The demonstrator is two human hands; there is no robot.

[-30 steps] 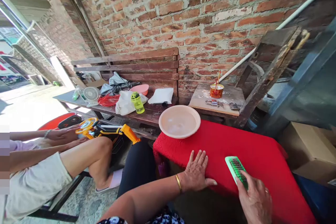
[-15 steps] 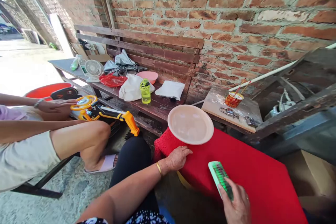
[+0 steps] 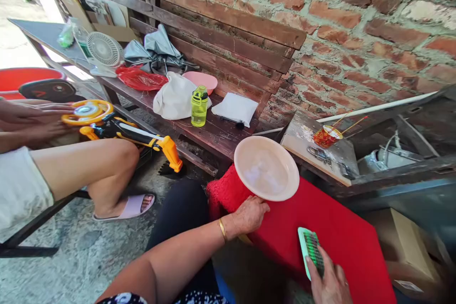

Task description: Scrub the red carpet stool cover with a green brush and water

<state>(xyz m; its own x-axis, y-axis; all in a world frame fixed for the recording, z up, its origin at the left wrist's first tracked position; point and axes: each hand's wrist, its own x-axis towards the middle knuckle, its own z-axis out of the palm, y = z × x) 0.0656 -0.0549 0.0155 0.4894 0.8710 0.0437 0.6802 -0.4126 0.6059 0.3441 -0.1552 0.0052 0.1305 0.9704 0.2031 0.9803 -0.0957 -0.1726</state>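
Note:
My right hand (image 3: pixel 331 275) grips a green scrub brush (image 3: pixel 312 251) over the red cloth (image 3: pixel 342 218), bristles facing upward. Beside the near rim of a pale round basin (image 3: pixel 267 171), my left hand (image 3: pixel 249 216) has its fingers curled together at the cloth's near edge. Its thumb is mostly hidden. A gold bangle circles the left wrist. Bright reflections show on the basin's inside, like water. The basin stands at the far end of the cloth.
A wooden bench (image 3: pixel 178 126) along the brick wall holds a yellow-green bottle (image 3: pixel 199 107), a fan (image 3: pixel 105 50) and bags. Another person's hands (image 3: pixel 32 118) rest near a yellow toy (image 3: pixel 142 137) at left. A board (image 3: pixel 302 135) carries a cup (image 3: pixel 326 137). A cardboard box (image 3: pixel 409 247) stands at right.
The view has turned and tilted, shifting the bench items left. The brush sits a little farther right and lower. My left hand stays by the basin's near rim.

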